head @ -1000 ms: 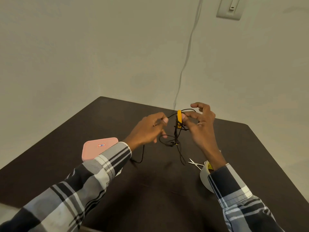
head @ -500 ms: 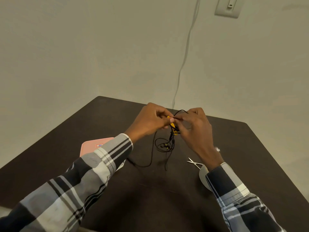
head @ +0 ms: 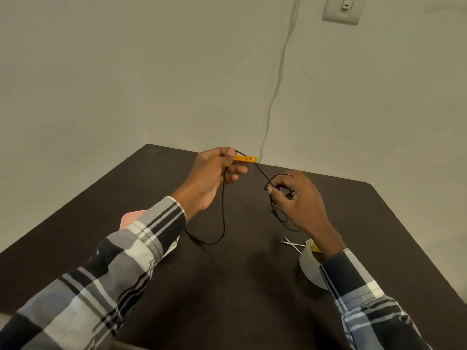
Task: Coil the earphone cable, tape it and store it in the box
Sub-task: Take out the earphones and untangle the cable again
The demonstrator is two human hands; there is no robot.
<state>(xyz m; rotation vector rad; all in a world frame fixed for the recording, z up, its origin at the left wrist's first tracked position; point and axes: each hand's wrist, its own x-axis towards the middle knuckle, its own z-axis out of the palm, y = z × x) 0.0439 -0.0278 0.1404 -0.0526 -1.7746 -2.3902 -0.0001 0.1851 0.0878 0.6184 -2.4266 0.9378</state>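
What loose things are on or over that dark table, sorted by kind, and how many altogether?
Earphone cable: 1
Pink box: 1
Scissors: 1
Tape roll: 1
Total: 4

Left hand (head: pixel 209 175) raised above the dark table (head: pixel 227 294), fingers pinched on the near end of the orange inline remote (head: pixel 244 158) of the black earphone cable (head: pixel 223 213). From the remote, one strand drops to the table and ends near the left sleeve; another runs taut, down and right, to the right hand (head: pixel 298 198). Right hand closed on a bundle of loose loops, some hanging below it. Right of the remote, on the table: small scissors (head: pixel 293 244) just beside a tape roll (head: pixel 309 267). Pink box (head: pixel 131 218) mostly hidden behind left sleeve.
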